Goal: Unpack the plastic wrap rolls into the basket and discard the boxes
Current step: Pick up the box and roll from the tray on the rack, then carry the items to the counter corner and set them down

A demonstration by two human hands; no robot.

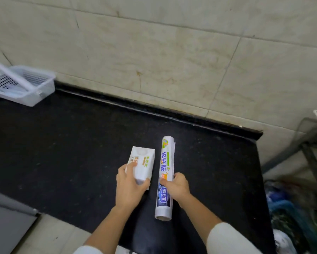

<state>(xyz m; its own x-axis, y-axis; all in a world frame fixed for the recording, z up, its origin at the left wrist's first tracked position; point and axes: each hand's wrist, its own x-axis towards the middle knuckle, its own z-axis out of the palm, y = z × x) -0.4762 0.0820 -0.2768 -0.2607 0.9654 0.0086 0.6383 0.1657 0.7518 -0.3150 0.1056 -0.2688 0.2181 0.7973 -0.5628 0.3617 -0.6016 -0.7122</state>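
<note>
Hands meet two packages near the front middle of a black speckled countertop. The left hand grips the near end of a white carton box, thumb on its right side and fingers curled over its left edge; the box lies flat, pointing away toward the wall. Just beside it to the right lies a plastic wrap roll in a printed wrapper, also lengthwise, its open cardboard core facing the person. The right hand closes on the roll around its middle, thumb over the top and fingers behind. Well apart, at the far left against the tiled wall, a white perforated basket holds a white roll leaning across it. White sleeves cover both forearms.
</note>
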